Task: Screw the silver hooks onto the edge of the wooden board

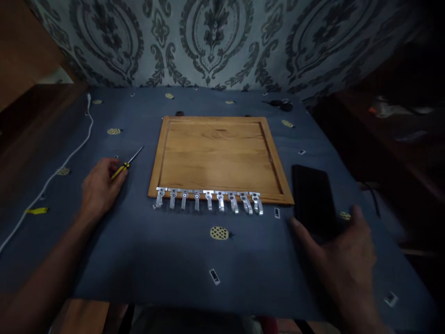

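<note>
My left hand (102,185) rests on the cloth left of the board, closed around the yellow-and-black handle of a screwdriver (125,165), whose shaft points up and right. A framed wooden board (215,153) lies flat in the middle. Along its near edge runs a row of several silver metal hooks (208,199), their curved ends reaching past the edge toward me. On the right, my right hand (342,260), slightly blurred, is spread with thumb and finger apart at the near end of a flat black rectangular object (313,197). Whether it touches that object I cannot tell.
A blue cloth (167,260) with pineapple prints covers the table. A white cable (78,146) runs along the left side. Near the back right lies a dark object (280,104), perhaps scissors. A patterned curtain (215,41) hangs behind the table.
</note>
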Demonstrator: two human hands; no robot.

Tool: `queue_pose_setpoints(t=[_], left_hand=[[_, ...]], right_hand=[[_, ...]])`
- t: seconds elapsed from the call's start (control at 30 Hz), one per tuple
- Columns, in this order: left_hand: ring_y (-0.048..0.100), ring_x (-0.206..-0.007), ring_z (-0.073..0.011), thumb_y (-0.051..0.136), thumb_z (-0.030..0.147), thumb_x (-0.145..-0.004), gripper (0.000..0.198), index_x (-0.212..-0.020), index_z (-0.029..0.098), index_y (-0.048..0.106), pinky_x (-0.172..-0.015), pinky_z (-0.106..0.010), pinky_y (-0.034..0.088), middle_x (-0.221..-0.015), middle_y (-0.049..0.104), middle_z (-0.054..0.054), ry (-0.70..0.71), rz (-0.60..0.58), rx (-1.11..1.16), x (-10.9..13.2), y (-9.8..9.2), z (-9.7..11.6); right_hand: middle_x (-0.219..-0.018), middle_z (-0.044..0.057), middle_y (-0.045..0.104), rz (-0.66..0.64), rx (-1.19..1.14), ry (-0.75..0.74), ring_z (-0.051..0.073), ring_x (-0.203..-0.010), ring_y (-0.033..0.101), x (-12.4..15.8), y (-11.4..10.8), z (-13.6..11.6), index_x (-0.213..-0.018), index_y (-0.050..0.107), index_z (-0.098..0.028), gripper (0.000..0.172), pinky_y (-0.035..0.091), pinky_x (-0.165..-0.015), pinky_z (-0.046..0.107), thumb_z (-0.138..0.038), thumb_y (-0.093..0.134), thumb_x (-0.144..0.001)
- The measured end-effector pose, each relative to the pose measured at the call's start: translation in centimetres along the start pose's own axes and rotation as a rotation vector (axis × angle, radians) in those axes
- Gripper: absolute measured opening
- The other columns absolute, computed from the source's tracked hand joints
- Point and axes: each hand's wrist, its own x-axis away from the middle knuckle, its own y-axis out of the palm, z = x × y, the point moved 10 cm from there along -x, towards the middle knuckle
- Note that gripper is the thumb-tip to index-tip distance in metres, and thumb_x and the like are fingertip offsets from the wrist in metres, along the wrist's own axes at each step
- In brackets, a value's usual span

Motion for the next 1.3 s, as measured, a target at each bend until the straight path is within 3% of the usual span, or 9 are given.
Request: queue_pose_setpoints(t=[0.17, 0.27, 0.43, 0.7, 0.83, 0.93, 1.0, 1.13, 1.3], left_hand=[[0.06, -0.108, -0.0382, 0.046, 0.057, -0.099, 0.051, -0.119, 0.013, 0.062, -0.095, -0.057, 0.051, -0.111, 0.065, -0.017, 0.145, 0.109, -0.137, 1.0, -1.2, 2.3], [0.06, -0.113, -0.0386, 0.051, 0.055, -0.1, 0.05, -0.124, 0.012, 0.061, -0.097, -0.058, 0.05, -0.12, 0.065, -0.02, 0.439, 0.236, -0.065, 3.2, -2.1, 6.2], [0.056, -0.13, -0.0395, 0.071, 0.055, -0.09, 0.06, -0.136, 0.023, 0.053, -0.112, -0.06, 0.043, -0.136, 0.059, -0.017, 0.851, 0.138, 0.075, 7.2, -0.3, 11.8], [0.049, -0.139, -0.0393, 0.063, 0.063, -0.093, 0.076, -0.153, 0.025, 0.035, -0.113, -0.061, 0.045, -0.145, 0.053, -0.017, 0.797, 0.011, 0.153, 6.7, 2.5, 11.7], [0.046, -0.143, -0.0398, 0.062, 0.058, -0.095, 0.077, -0.156, 0.024, 0.031, -0.113, -0.061, 0.047, -0.153, 0.047, -0.019, 0.773, -0.053, 0.125, 7.3, 4.1, 11.2], [0.044, -0.146, -0.0415, 0.071, 0.053, -0.09, 0.088, -0.16, 0.024, 0.027, -0.112, -0.063, 0.05, -0.159, 0.042, -0.021, 0.781, -0.076, 0.104, 7.6, 5.7, 11.0], [0.042, -0.148, -0.0415, 0.074, 0.045, -0.088, 0.09, -0.16, 0.025, 0.025, -0.113, -0.064, 0.049, -0.161, 0.04, -0.021, 0.762, -0.077, 0.101, 7.6, 6.3, 10.7], [0.041, -0.152, -0.0376, 0.07, 0.032, -0.092, 0.084, -0.16, 0.028, 0.022, -0.115, -0.059, 0.05, -0.164, 0.036, -0.019, 0.721, -0.135, 0.136, 7.4, 6.9, 10.6], [0.043, -0.15, -0.0378, 0.07, 0.026, -0.09, 0.082, -0.158, 0.03, 0.024, -0.115, -0.06, 0.049, -0.162, 0.038, -0.019, 0.662, -0.137, 0.223, 7.0, 6.7, 10.5]], right_hand=[[-0.138, 0.037, 0.057, -0.076, 0.11, 0.097, 0.061, -0.126, 0.055, -0.7, 0.3, -0.4, -0.157, 0.034, 0.002, 0.118, 0.042, -0.1, 0.08, -0.082, 0.051, -0.077], [-0.138, 0.034, 0.059, -0.138, 0.122, 0.11, 0.06, -0.128, 0.052, -1.1, 0.2, -0.8, -0.159, 0.033, -0.002, 0.113, 0.042, -0.102, 0.077, -0.078, 0.051, -0.077], [-0.134, 0.027, 0.064, -0.182, 0.056, 0.204, 0.06, -0.13, 0.05, -1.7, -0.2, -0.4, -0.163, 0.029, -0.013, 0.12, 0.042, -0.098, 0.078, -0.076, 0.062, -0.067], [-0.132, 0.02, 0.069, -0.201, -0.394, 0.566, 0.044, -0.12, 0.066, -1.8, -1.8, 3.7, -0.166, 0.025, -0.021, 0.139, 0.053, -0.101, 0.056, -0.063, 0.085, -0.048], [-0.116, 0.011, 0.078, -0.322, -0.733, 0.808, 0.037, -0.093, 0.076, -0.5, 0.0, 7.0, -0.154, 0.046, -0.041, 0.108, 0.061, -0.08, 0.05, -0.063, 0.086, -0.056], [-0.102, 0.011, 0.081, -0.448, -1.074, 0.817, 0.036, -0.084, 0.078, -0.3, 2.9, 5.9, -0.157, 0.043, -0.033, 0.119, 0.063, -0.081, 0.051, -0.055, 0.093, -0.051], [-0.1, 0.011, 0.082, -0.41, -1.223, 0.735, 0.035, -0.089, 0.079, -0.8, 3.7, 4.5, -0.157, 0.043, -0.026, 0.118, 0.063, -0.088, 0.049, -0.053, 0.093, -0.054], [-0.1, 0.013, 0.082, -0.459, -1.397, 0.704, 0.035, -0.097, 0.079, -0.2, 5.6, 1.7, -0.158, 0.042, -0.018, 0.119, 0.06, -0.097, 0.052, -0.049, 0.095, -0.056], [-0.112, 0.015, 0.081, -0.456, -1.437, 0.693, 0.037, -0.104, 0.078, 0.3, 6.3, 1.0, -0.158, 0.041, -0.025, 0.111, 0.055, -0.103, 0.059, -0.047, 0.094, -0.063]])
